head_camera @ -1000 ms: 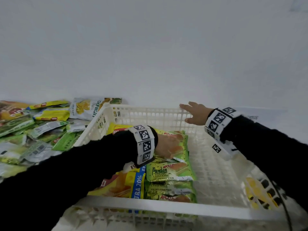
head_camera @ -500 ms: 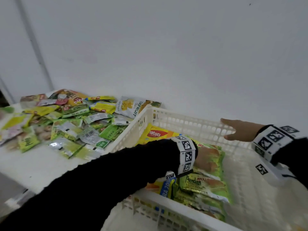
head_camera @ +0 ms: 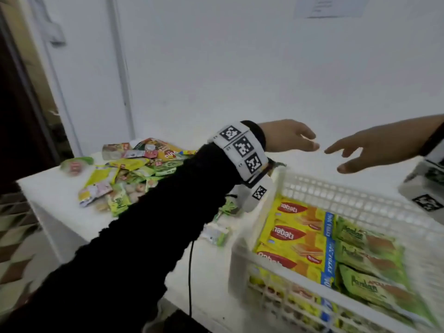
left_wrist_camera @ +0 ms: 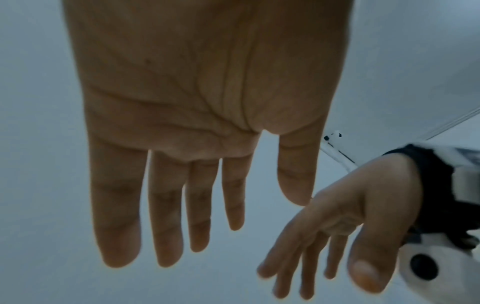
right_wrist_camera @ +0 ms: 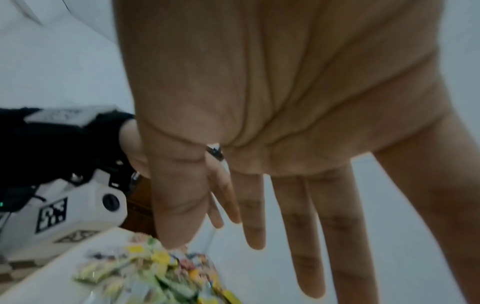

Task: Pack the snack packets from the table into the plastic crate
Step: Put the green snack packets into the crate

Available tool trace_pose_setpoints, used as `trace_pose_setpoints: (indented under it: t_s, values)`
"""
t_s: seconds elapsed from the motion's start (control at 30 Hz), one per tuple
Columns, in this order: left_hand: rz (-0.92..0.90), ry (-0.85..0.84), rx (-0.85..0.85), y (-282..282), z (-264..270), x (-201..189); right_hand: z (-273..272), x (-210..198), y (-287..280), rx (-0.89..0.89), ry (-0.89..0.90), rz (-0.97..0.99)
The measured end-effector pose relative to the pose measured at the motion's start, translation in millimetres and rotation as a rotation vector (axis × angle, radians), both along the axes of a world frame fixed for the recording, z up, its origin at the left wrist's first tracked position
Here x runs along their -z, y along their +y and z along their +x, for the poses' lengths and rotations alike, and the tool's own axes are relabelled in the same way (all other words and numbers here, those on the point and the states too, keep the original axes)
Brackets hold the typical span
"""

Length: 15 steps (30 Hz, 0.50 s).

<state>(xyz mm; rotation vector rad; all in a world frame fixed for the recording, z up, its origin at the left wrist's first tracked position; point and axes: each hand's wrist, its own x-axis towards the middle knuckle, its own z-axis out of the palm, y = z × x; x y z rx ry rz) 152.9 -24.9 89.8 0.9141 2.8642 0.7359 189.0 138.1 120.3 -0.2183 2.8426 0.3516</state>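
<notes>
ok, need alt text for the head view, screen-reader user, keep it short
Both hands are empty with fingers loosely extended, left hand and right hand nearly meeting above the far rim of a white plastic crate. The crate holds yellow wafer packets beside green Pandan packets; a pile of loose snack packets lies on the white table.

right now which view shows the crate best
The head view: the crate shows its rim, its lattice wall and the packets inside. The left wrist view shows none of it, only the hands. The right wrist view shows none either.
</notes>
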Motion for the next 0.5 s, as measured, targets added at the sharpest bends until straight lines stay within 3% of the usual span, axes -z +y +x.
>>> trace_pose_setpoints:
  t_s: [0.13, 0.3, 0.5]
  values:
    - [-0.041, 0.000, -0.152, -105.5, -13.2, 4.4, -11.5, -7.7, -90.9, -0.094, 0.075, -0.082]
    - [-0.137, -0.102, -0.310, -224.5, -34.6, 38.9, -52.8, 8.0, -201.3, -0.104, 0.105, -0.141]
    - [-0.219, -0.183, -0.271, -294.6, -59.7, 102.2, -102.0, 61.9, -264.8, -0.016, 0.038, -0.215]
